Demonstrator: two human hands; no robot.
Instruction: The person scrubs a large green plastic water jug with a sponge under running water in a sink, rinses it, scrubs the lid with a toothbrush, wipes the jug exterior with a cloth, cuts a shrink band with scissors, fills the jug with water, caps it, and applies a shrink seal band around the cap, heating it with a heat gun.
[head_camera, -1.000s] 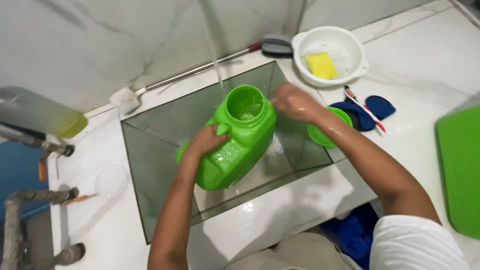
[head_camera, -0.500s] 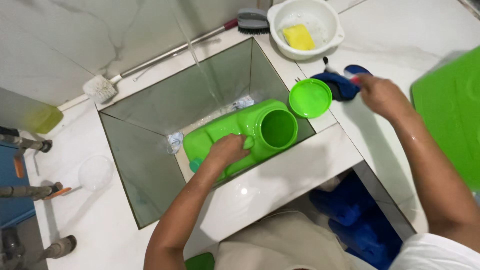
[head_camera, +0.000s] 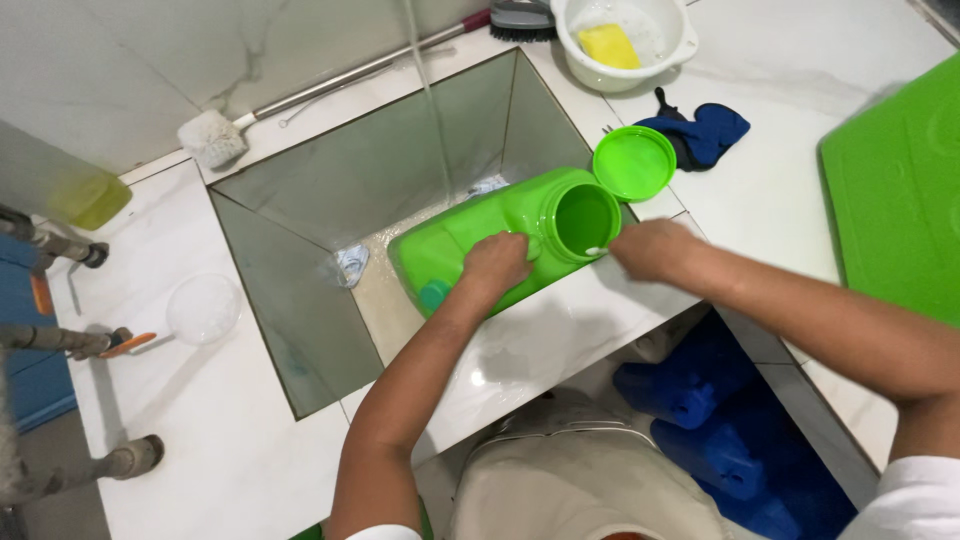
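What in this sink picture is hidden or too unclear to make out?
Head view:
- Underside of the green jug: hidden by the sink wall and the left hand.
- Thin item at the right hand: too small to identify.
- Green board: cut off by the right edge.
- Jug's inside: shadowed.

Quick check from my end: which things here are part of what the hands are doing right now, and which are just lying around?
In use:
- large green plastic jug, on its side in the square sink
- left hand, gripping the jug
- right hand, at the jug's mouth
- round green lid, off, beside the mouth
- water stream

Lying about:
- white bowl with yellow sponge
- dark blue cloth
- long-handled white brush
- flat green board
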